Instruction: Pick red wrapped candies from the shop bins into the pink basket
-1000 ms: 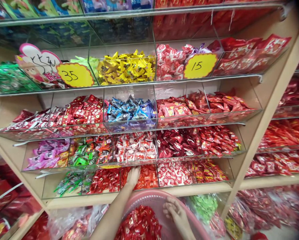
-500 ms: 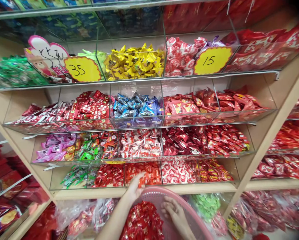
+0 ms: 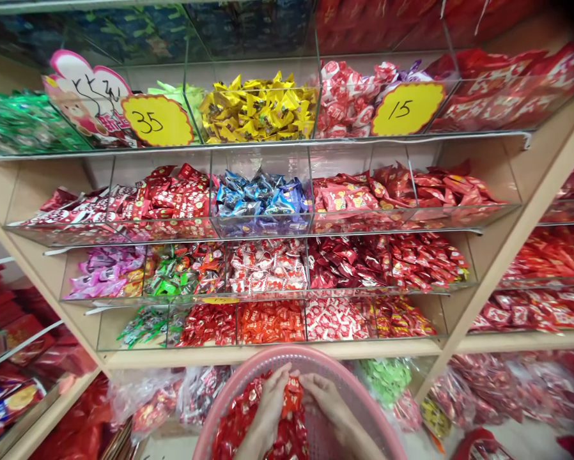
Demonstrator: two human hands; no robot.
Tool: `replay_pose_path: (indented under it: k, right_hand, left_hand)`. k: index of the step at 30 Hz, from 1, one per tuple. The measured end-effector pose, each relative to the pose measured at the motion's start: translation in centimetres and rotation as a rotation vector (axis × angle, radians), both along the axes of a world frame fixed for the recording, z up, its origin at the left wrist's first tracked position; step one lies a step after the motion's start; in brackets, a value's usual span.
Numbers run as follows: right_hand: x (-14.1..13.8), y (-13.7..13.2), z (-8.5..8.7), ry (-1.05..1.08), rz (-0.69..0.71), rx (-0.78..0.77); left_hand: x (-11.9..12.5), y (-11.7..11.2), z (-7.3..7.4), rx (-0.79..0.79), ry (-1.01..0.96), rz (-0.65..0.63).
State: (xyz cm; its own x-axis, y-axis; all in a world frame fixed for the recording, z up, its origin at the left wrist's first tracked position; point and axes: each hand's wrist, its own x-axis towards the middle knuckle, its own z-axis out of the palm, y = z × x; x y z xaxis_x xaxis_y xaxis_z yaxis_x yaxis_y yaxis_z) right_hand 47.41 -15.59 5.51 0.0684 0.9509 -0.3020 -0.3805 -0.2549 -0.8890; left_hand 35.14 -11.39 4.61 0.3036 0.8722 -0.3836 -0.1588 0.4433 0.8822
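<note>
Head view, bottom centre: left hand (image 3: 272, 402) pinches red sweets (image 3: 293, 391) over the pink basket (image 3: 364, 399); right hand (image 3: 323, 399) is loosely curled on the mesh. Wrappers look light, crinkly and slippery, best scooped by the handful.

Left hand (image 3: 271, 409) coming back from shelf bin, now dropping red candies (image 3: 293, 391) into pink basket (image 3: 364, 399), beside right hand (image 3: 323, 399).

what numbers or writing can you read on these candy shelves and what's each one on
"35": yellow scalloped tag, top-row bin front.
"15": yellow scalloped tag, top-row bin front, right.
Handwritten marks on the pink-edged sign: not legible.
Yellow tag, lower bin edge: too hidden.
Candy wrapper print: too small.
</note>
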Motion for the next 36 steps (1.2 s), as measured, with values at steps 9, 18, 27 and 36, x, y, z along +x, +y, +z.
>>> replay_pose_path:
  k: [9,18,27,36]
  right_hand:
    - [3.5,0.2,-4.3,-0.223,-0.178,-0.037]
    - [2.9,0.9,-7.8,-0.888,-0.343,-0.103]
    - [2.5,1.2,-9.5,-1.033,-0.245,-0.060]
    - [-0.7,-1.2,-1.2,-0.918,-0.224,0.390]
  left_hand:
    - [-0.9,-0.7,0.2,0.074,0.083,0.133]
    - [-2.1,-0.6,0.8,-0.018,-0.069,0.196]
    - [-1.5,-1.1,0.5,-0.194,-0.358,0.196]
    - [-0.6,-1.4,0.5,-0.283,-0.548,0.286]
